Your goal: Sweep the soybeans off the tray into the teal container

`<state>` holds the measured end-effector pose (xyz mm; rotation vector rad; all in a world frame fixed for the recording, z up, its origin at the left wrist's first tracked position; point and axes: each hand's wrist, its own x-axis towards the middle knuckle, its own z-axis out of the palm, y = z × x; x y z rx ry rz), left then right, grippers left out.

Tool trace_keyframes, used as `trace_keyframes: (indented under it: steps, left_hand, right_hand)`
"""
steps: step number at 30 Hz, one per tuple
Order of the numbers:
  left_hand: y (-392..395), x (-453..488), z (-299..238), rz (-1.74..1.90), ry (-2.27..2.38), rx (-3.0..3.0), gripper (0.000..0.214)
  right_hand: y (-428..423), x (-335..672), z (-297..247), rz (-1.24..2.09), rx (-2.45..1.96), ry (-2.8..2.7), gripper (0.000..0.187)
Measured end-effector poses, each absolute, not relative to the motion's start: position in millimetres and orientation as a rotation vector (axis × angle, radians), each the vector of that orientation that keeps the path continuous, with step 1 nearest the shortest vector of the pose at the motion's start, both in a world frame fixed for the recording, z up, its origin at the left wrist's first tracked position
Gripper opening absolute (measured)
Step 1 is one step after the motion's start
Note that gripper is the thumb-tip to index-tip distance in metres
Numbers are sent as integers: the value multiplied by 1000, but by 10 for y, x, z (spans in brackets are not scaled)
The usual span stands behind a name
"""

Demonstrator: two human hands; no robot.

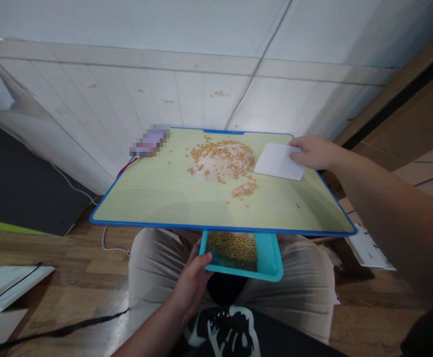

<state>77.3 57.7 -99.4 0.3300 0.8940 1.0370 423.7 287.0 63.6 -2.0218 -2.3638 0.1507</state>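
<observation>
My left hand (194, 277) grips the left side of a turquoise plastic tray (270, 255), thumb over the rim. Soybeans (234, 250) fill much of the tray, whose far edge is tucked beneath the table's front edge. A white flat card (278, 161) is pinched at its right end in my right hand (311, 151), tilted on or just above the tabletop. Left of the card lies a pile of white rice grains mixed with soybeans (219, 161). Nearer the front sits a smaller cluster of beans and grains (245, 188).
The small table (156, 203) has a blue rim and stands against a white panelled wall (149, 94). A blurred-out object (150, 141) with a red cord (126, 167) lies at its back left corner. A grey cable (259, 64) runs down the wall. Cardboard stands at right.
</observation>
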Motion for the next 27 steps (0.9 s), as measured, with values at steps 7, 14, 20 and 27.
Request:
trace_keyframes:
  steps: [7,14,20,27]
  left_hand:
    - [578,765,-1004,1033,891,332,75]
    - [584,796,-949,1033,910,315,82]
    - [577,796,-942,1038,912,315,81]
    - [576,791,-938,1039,915,297,81]
  right_hand:
    - [2868,4202,527,206,-2163,-2324,38]
    - [2793,4000,479,287,-2086,-2393,33]
    - [2719,3858,500,367,-2084,-2413,32]
    - [2736,3900,410,462,-1946,-2444,27]
